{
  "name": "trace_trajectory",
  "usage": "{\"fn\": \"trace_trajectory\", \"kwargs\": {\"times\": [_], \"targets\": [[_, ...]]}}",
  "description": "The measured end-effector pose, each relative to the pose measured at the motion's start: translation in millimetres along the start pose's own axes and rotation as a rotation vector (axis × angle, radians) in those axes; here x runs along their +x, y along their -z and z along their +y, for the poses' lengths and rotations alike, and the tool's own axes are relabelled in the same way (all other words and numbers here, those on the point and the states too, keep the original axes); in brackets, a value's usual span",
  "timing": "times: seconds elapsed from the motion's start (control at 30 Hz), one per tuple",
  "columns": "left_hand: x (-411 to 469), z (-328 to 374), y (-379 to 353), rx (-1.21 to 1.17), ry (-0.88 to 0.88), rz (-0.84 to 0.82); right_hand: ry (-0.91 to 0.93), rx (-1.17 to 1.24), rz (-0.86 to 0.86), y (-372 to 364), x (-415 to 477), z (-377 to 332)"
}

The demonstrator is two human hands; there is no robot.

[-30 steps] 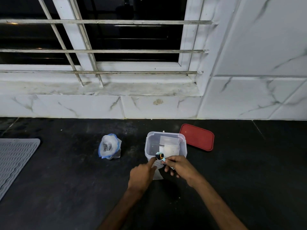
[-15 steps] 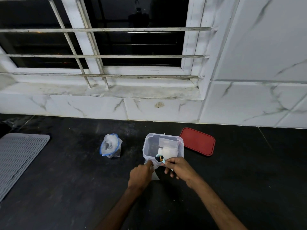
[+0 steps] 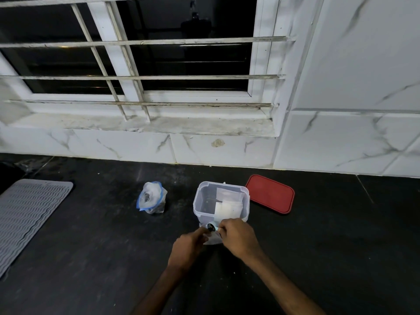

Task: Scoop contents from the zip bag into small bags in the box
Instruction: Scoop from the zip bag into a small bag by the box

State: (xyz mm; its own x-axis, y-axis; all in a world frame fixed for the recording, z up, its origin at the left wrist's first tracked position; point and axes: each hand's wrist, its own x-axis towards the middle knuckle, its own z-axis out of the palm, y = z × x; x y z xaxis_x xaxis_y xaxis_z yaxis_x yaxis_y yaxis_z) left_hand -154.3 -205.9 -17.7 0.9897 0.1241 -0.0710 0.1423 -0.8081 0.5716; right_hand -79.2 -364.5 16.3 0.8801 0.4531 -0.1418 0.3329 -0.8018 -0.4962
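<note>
Head view: your two hands meet just in front of the clear plastic box [image 3: 221, 201] on the dark counter [image 3: 91, 258]. Your right hand [image 3: 237, 237] pinches a small pale-blue scoop [image 3: 212, 227], its round bowl dark inside, fingers curled narrow around the handle. Your left hand [image 3: 188, 247] grips a small clear bag [image 3: 212, 240] that lies between both hands, fingertips closed on its edge. Flat white small bags [image 3: 227, 209] sit inside the box. Zip bag [image 3: 151, 197], blue-edged, stands apart to the left. Red lid [image 3: 270, 193] lies right of the box; grey ribbed mat [image 3: 27, 214] far left.
</note>
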Motion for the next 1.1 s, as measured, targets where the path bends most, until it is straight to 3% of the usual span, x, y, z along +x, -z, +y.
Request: {"fn": "trace_trajectory", "kwargs": {"times": [0.1,0.27,0.43,0.53,0.6,0.7,0.77,0.87,1.1], "targets": [[-2,0,-3,-0.039,-0.015,-0.002,0.103,-0.171,0.034,-3,-1,-6],[-4,6,-3,-0.11,0.008,0.048,0.114,-0.089,0.133,-9,-5,-2],[-10,10,0,-0.072,0.03,0.095,-0.013,0.245,0.294,-20,-10,11],[-5,7,5,-0.04,0.041,0.116,-0.12,0.608,0.341,-13,0,12],[-7,5,6,0.01,0.042,0.124,-0.263,0.909,0.327,-5,3,15],[-17,-3,-2,0.098,0.028,0.13,-0.523,1.178,0.326,0,0,36],[-17,-6,-4,0.103,0.023,0.16,-0.64,1.241,0.366,3,-2,52],[-9,-2,-5,0.1,0.019,0.154,-0.673,1.306,0.357,13,-6,62],[4,15,-5,0.011,0.021,0.054,-0.539,1.337,0.286,9,-7,49]]}}
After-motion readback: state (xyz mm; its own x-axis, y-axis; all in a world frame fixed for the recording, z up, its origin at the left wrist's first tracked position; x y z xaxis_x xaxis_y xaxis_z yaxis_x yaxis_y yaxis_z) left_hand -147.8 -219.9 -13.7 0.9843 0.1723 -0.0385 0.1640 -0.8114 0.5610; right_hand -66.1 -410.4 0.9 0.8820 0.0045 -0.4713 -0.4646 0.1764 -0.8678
